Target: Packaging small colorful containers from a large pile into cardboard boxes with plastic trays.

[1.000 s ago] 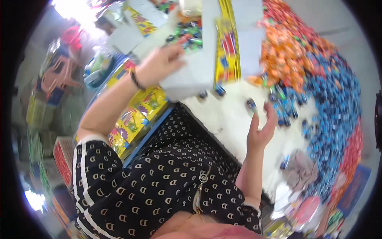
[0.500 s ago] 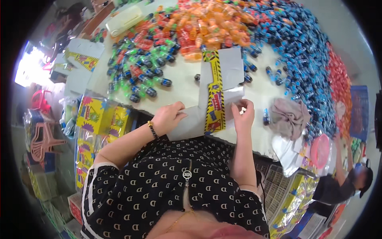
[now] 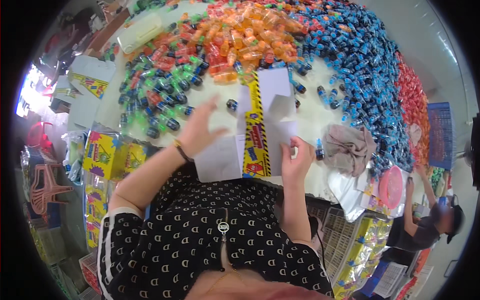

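Observation:
A partly unfolded cardboard carton [image 3: 256,142], white with a yellow printed strip edged in black stripes, lies in front of me at the table's near edge. The thumb and fingers of my right hand [image 3: 297,159] pinch the white panel on its right side. Over the carton's left panel hovers my left hand [image 3: 197,131], somewhat blurred, with its fingers spread and nothing in them. A small dark-capped bottle [image 3: 232,105] lies just left of the carton. Another small blue bottle [image 3: 319,149] is beside my right hand.
Green-and-dark bottles [image 3: 160,100], orange bottles [image 3: 250,30] and blue bottles [image 3: 370,65] cover the table's far side. A crumpled cloth [image 3: 350,147] and pink basket [image 3: 391,187] lie right. Yellow boxes [image 3: 105,155] stand left. A co-worker [image 3: 425,220] is at the right.
My left hand has let go of the carton's left panel, lifted up and opened. The carton's left panel now lies flatter. My right hand has moved slightly down along the right panel.

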`<state>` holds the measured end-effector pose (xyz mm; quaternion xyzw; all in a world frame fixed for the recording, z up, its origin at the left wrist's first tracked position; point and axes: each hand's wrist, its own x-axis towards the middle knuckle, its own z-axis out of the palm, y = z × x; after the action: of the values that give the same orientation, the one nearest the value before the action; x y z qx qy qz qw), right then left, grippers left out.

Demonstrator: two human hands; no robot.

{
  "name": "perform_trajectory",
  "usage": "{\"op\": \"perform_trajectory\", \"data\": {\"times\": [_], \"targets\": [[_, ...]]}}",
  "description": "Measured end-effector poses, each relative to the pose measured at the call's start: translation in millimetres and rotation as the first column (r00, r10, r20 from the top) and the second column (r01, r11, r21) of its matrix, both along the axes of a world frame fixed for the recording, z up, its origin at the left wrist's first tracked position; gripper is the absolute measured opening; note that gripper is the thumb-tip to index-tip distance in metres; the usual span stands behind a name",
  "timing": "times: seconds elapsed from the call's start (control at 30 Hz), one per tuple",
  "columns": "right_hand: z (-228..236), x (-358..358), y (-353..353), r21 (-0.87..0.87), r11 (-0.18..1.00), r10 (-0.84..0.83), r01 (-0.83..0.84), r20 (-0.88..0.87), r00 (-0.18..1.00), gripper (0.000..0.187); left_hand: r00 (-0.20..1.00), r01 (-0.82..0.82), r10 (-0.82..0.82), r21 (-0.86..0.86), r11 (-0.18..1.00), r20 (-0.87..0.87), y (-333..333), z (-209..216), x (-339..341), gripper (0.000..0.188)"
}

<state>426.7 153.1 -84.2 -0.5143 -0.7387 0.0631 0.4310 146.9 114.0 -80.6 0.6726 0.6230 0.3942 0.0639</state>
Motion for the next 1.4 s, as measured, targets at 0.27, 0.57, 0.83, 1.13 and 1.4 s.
{"op": "perform_trajectory", "data": {"times": [0.27,0.57,0.83,1.13,1.4], "targets": [[77.3,-43.4,-12.4,-0.030,0.596,0.803,-0.803,0.012,0.596,0.018,0.916,0.359,-0.127,-0.636,0.683,0.380,-1.9,76.7,-47.9,0.051],[74.0,-71.9,-32.2,-0.351,0.705,0.707,-0.616,0.279,0.650,0.028,0.598,0.386,0.193,-0.491,0.781,0.778,-57.4,22.5,-21.1,0.080],[29.1,-31.6,2.0,-0.406,0.569,0.371,-0.715,-0.650,0.664,0.055,0.835,0.217,0.111,-0.508,0.834,0.539,-73.7,4.5,-35.0,0.068],[23.5,-54.5,-22.4,-0.378,0.523,0.850,-0.764,0.303,0.432,0.069,0.568,0.447,0.198,-0.502,0.740,0.798,-61.4,10.4,-27.2,0.062],[21.9,-85.9,-44.8,-0.460,0.710,0.673,-0.534,0.218,0.707,0.069,0.808,0.341,0.104,-0.605,0.719,0.580,-63.6,11.4,-27.2,0.057]]}}
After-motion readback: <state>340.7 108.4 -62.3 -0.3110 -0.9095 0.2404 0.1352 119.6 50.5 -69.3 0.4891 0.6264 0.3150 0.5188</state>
